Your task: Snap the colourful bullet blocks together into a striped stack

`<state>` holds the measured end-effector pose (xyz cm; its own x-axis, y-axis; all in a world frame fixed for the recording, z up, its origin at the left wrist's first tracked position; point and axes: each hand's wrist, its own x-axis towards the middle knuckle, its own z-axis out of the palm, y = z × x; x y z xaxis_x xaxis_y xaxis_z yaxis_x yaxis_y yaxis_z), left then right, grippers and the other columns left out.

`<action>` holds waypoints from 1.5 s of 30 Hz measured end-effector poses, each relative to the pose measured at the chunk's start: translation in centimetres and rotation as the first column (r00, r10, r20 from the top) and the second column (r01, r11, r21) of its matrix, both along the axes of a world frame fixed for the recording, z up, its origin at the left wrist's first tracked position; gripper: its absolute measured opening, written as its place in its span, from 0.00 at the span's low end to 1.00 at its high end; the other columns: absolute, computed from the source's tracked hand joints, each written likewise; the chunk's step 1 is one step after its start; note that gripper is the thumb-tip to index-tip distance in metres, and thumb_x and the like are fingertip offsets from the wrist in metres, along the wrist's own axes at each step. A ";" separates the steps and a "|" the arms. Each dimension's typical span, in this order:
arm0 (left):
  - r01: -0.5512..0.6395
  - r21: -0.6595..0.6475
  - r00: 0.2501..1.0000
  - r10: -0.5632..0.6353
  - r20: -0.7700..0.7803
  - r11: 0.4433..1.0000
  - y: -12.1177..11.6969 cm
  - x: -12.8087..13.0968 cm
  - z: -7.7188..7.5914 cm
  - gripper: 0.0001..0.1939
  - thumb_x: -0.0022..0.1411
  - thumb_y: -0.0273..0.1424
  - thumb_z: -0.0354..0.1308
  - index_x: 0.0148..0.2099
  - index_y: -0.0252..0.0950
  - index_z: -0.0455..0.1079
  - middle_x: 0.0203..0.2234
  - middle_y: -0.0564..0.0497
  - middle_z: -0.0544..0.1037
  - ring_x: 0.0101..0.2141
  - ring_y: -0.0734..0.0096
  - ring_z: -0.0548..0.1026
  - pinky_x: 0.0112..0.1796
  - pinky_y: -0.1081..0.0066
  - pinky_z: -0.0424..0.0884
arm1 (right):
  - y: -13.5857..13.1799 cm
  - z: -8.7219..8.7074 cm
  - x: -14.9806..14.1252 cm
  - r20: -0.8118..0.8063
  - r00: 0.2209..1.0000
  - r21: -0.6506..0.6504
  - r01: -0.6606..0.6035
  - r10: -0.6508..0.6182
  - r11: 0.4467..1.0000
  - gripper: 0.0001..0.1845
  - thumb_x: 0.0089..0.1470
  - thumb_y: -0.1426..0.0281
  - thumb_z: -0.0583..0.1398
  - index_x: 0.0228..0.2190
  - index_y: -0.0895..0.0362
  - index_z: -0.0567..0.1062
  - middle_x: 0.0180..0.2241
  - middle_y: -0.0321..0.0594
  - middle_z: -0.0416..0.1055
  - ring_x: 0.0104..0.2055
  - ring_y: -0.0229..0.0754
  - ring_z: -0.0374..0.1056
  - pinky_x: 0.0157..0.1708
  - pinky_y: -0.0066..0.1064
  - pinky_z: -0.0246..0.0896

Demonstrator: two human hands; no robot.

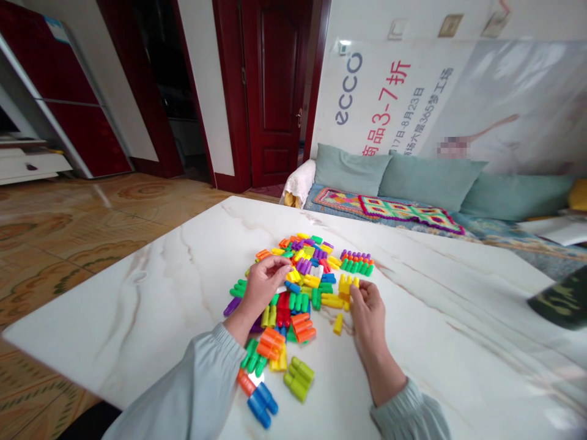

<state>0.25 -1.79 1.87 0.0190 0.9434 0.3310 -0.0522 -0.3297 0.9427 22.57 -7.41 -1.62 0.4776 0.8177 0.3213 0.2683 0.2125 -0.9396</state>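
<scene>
A big white table (114,305) fills the middle and bottom of the frame. A pile of bright blocks (298,302) lies on it, in the middle. The left hand (263,284) is over the pile's left side, fingers bent, tips close together; I cannot tell if it has hold of a block. The right hand (368,310), right of the middle, is nearly closed and pinches a yellow block (345,286). Below that block, a little yellow piece (338,324) lies on the table.
</scene>
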 end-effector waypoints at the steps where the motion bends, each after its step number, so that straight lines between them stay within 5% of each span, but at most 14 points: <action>1: -0.018 -0.005 1.000 0.018 -0.001 1.000 0.1 0.0 -0.1 0.10 0.55 0.35 0.63 0.36 0.34 0.74 0.26 0.52 0.77 0.27 0.72 0.76 0.26 0.76 0.72 | 0.0 -0.1 0.1 0.015 1.000 -0.021 0.013 -0.013 1.000 0.22 0.54 0.51 0.57 0.38 0.57 0.70 0.29 0.39 0.72 0.28 0.41 0.68 0.26 0.30 0.62; 7: -0.076 0.011 0.996 0.076 -0.048 0.997 0.4 -0.2 -0.4 0.09 0.56 0.35 0.62 0.36 0.34 0.73 0.28 0.52 0.78 0.26 0.74 0.76 0.25 0.77 0.73 | -0.7 0.5 -1.2 0.120 0.991 -0.117 0.068 -0.054 0.991 0.18 0.52 0.53 0.59 0.33 0.56 0.71 0.29 0.39 0.72 0.29 0.43 0.67 0.27 0.31 0.62; 13: -0.063 0.034 0.993 0.066 -0.095 0.997 0.7 -0.4 -0.8 0.09 0.56 0.35 0.62 0.36 0.34 0.74 0.29 0.51 0.79 0.29 0.71 0.77 0.28 0.76 0.74 | -0.7 0.5 -1.8 -0.096 0.995 -0.176 -0.058 0.042 0.983 0.18 0.52 0.53 0.57 0.36 0.55 0.69 0.27 0.35 0.70 0.27 0.41 0.69 0.25 0.29 0.61; 17: -0.132 0.080 0.974 0.145 -0.176 0.988 0.9 -0.6 -1.0 0.10 0.58 0.35 0.59 0.39 0.35 0.75 0.31 0.49 0.80 0.32 0.68 0.79 0.32 0.73 0.75 | -0.3 0.3 -1.0 0.012 0.999 -0.169 0.034 -0.032 0.985 0.16 0.52 0.55 0.58 0.33 0.55 0.70 0.29 0.37 0.72 0.31 0.42 0.70 0.30 0.30 0.62; 21: -0.180 0.136 0.933 0.213 -0.289 0.974 1.0 -0.8 -1.2 0.11 0.60 0.35 0.58 0.40 0.35 0.76 0.32 0.49 0.81 0.33 0.66 0.79 0.34 0.71 0.76 | -0.4 0.5 -1.0 0.059 0.995 -0.258 -0.066 0.084 0.964 0.17 0.52 0.55 0.56 0.33 0.55 0.72 0.27 0.38 0.73 0.28 0.43 0.69 0.28 0.31 0.61; 25: -0.178 0.185 0.898 0.237 -0.371 0.966 1.2 -0.9 -1.3 0.09 0.60 0.34 0.57 0.39 0.36 0.76 0.31 0.50 0.81 0.33 0.66 0.79 0.35 0.70 0.76 | -0.9 1.2 -1.6 0.236 0.970 -0.227 -0.006 0.061 0.974 0.17 0.48 0.55 0.58 0.30 0.56 0.75 0.28 0.40 0.74 0.30 0.44 0.69 0.31 0.31 0.61; 29: -0.172 0.226 0.882 0.252 -0.398 0.959 1.5 -1.3 -1.4 0.09 0.61 0.32 0.56 0.40 0.36 0.76 0.32 0.50 0.81 0.34 0.66 0.79 0.38 0.68 0.76 | -0.7 1.3 -1.4 0.180 0.983 -0.214 0.067 -0.028 0.974 0.20 0.45 0.53 0.59 0.30 0.57 0.78 0.27 0.41 0.73 0.28 0.43 0.67 0.28 0.31 0.61; 33: -0.065 0.255 0.836 0.192 -0.513 0.965 1.4 -1.5 -1.1 0.14 0.65 0.35 0.53 0.47 0.37 0.75 0.39 0.47 0.81 0.38 0.65 0.79 0.42 0.66 0.75 | -0.4 0.8 -1.1 0.109 0.994 -0.255 0.019 0.009 0.967 0.22 0.46 0.53 0.59 0.33 0.58 0.78 0.24 0.38 0.72 0.24 0.40 0.64 0.24 0.30 0.58; 37: 0.179 0.286 0.721 0.072 -0.689 0.941 0.6 -1.1 -0.4 0.17 0.69 0.37 0.48 0.51 0.41 0.75 0.46 0.46 0.77 0.48 0.63 0.74 0.52 0.61 0.69 | -0.5 0.7 -1.2 0.235 0.970 -0.313 0.011 0.066 0.950 0.18 0.48 0.55 0.58 0.33 0.55 0.78 0.24 0.37 0.73 0.25 0.41 0.66 0.24 0.29 0.56; 40: 0.233 0.271 0.627 0.069 -0.776 0.934 0.1 -0.8 -0.4 0.14 0.65 0.37 0.55 0.50 0.43 0.76 0.47 0.45 0.75 0.50 0.58 0.72 0.53 0.56 0.68 | -0.6 0.8 -1.4 0.328 0.941 -0.334 0.027 0.089 0.942 0.15 0.49 0.57 0.58 0.32 0.53 0.77 0.27 0.36 0.75 0.27 0.41 0.68 0.26 0.29 0.56; 45: 0.212 0.283 0.679 0.067 -0.731 0.935 0.3 -0.5 -0.9 0.16 0.53 0.21 0.61 0.43 0.41 0.77 0.44 0.47 0.75 0.47 0.62 0.74 0.53 0.60 0.69 | -0.5 0.9 -1.5 0.369 0.923 -0.356 0.030 0.111 0.934 0.15 0.50 0.57 0.57 0.33 0.52 0.77 0.28 0.35 0.76 0.28 0.41 0.69 0.27 0.29 0.56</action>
<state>-0.24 -1.50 0.99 0.4457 0.7687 0.4587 0.5573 -0.6393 0.5298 21.09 -7.91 -0.71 0.3424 0.9257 0.1608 0.6145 -0.0911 -0.7836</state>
